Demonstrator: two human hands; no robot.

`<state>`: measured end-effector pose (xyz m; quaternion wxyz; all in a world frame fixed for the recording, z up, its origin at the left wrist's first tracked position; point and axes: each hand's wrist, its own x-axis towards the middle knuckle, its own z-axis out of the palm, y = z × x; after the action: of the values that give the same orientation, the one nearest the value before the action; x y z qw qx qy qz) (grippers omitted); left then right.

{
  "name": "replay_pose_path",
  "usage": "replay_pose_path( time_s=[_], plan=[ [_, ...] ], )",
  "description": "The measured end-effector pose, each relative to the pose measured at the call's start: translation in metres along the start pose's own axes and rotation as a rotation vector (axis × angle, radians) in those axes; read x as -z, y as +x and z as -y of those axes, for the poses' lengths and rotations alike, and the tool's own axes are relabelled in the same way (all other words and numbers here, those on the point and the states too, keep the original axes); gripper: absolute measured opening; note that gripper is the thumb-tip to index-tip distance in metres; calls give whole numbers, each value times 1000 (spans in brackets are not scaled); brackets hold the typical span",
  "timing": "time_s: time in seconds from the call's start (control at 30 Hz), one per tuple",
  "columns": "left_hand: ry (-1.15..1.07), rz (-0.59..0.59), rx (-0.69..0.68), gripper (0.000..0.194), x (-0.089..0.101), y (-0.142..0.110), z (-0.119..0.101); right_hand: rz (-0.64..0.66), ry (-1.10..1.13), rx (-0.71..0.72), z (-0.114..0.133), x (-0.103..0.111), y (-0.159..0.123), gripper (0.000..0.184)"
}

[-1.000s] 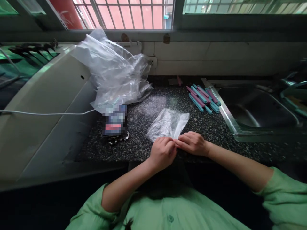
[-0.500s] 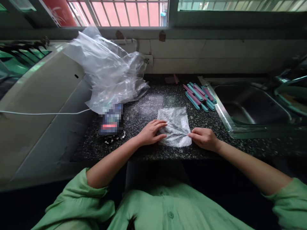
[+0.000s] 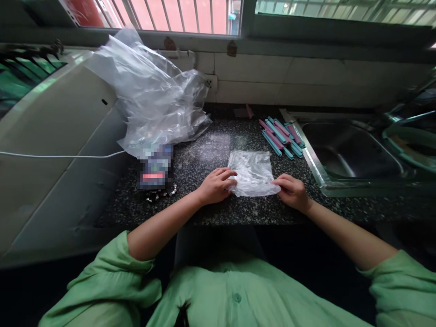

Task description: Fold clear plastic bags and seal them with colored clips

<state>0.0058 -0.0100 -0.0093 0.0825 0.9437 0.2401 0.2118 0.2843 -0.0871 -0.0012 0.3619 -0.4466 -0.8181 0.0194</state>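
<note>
A crinkled clear plastic bag [image 3: 254, 170] lies on the speckled dark countertop in front of me, its near edge folded over. My left hand [image 3: 217, 185] is at the bag's left edge, with fingers curled and closed on it; the thumb is partly hidden. At the opposite side, my right hand [image 3: 293, 191] pinches the near right corner between thumb and fingers. Beyond the bag, to the right, is a pile of pink and blue bag-sealing clips [image 3: 282, 136].
A big heap of clear plastic bags [image 3: 153, 95] stands at the back left. Below it lie a pixelated phone-like object [image 3: 155, 168] and a beaded bracelet [image 3: 161, 195]. A steel sink [image 3: 357, 150] is on the right. A white cable [image 3: 61, 155] crosses on the left.
The bag has become shorter from front to back, its near edge drawn away from me. My left fingers have gone from spread on the bag to curled at its edge.
</note>
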Motion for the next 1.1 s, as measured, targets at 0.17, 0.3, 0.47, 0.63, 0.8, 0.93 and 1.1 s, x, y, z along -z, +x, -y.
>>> replay_pose_path(
  time_s=[0.17,0.3,0.47,0.63,0.8,0.93,1.1],
  plan=[
    [24,-128,9,50,-2,1,5,-63,49,-28,0,1,1,15],
    [3,-78,15,42,-4,10,8,-63,74,-23,-2,0,2,13],
    [-42,-93,-9,20,-5,10,8,76,-81,-1,-7,-2,4,26],
    [-60,-212,-58,21,1,-11,9,185,-235,47,-13,-10,18,33],
    [-125,-285,1,19,4,-25,13,237,-205,101,-13,-21,31,28],
    [-175,-307,49,19,4,-25,13,239,-145,151,-9,-25,33,28],
    [-315,-324,148,14,7,-20,11,240,-61,118,-8,-31,36,20]
  ],
)
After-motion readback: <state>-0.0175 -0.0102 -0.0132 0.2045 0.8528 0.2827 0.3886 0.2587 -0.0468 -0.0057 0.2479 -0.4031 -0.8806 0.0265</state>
